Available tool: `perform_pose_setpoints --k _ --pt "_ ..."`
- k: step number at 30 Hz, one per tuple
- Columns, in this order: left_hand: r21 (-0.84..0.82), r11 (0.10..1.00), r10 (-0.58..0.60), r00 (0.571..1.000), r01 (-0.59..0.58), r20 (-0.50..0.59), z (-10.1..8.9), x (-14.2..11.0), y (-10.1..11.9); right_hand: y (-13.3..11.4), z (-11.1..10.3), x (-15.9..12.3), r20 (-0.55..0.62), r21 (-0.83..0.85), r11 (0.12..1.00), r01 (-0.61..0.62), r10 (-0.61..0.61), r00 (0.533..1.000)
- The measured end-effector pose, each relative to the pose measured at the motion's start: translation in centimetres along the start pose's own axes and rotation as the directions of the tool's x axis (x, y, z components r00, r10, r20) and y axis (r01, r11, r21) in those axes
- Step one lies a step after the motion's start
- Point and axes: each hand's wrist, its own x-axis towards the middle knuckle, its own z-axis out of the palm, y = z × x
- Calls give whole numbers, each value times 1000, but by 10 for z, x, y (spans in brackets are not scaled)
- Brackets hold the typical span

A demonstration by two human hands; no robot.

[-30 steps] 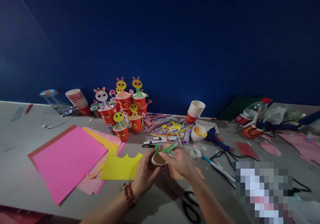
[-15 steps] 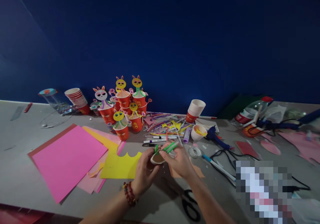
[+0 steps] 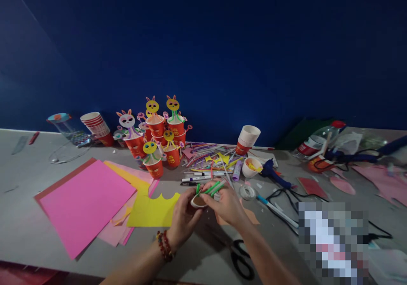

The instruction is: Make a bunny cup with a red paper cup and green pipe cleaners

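My left hand [image 3: 183, 213] is closed around a small paper cup [image 3: 199, 202], whose open mouth tips toward me. Green straws [image 3: 217, 188] stick out over the cup's rim, one bent up at its left side. My right hand [image 3: 227, 205] pinches the straws at the cup's right edge, fingers closed; its fingertips partly cover the rim. Black-handled scissors [image 3: 242, 259] lie on the table below my right wrist. Left of the cup is a yellow sheet [image 3: 152, 212] with a scalloped cut edge.
Finished red cups with paper animal heads [image 3: 153, 165] stand at the back left. Behind my hands lies a heap of straws [image 3: 206, 157] with markers [image 3: 199, 178]. Pink paper [image 3: 85, 208] covers the left. A tape roll [image 3: 247, 192], black cables [image 3: 282, 196] and a bottle [image 3: 318, 143] are rightward.
The view has shifted slightly. Both hands stay at the cup, with the straws and cup tilt nearly the same.
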Motion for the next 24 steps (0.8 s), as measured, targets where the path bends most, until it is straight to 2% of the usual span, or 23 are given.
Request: perform_pose_setpoints --k 4,8,12,19,24 --pt "-93 993 -78 997 76 -17 3 2 -1 0 -7 0 27 -14 1000 -3 4 1000" --pt "-289 938 -212 977 192 -39 5 10 4 8 -33 -2 66 57 998 0 -4 998" --pt "-391 884 -284 959 256 -15 3 18 13 14 -50 -11 153 106 993 46 -62 986" --pt "-434 874 -255 967 221 -23 1 19 21 20 -35 -18 197 115 989 94 -115 974" --pt "-387 899 -238 970 204 -42 2 17 20 23 -31 -15 167 142 984 107 -130 977"
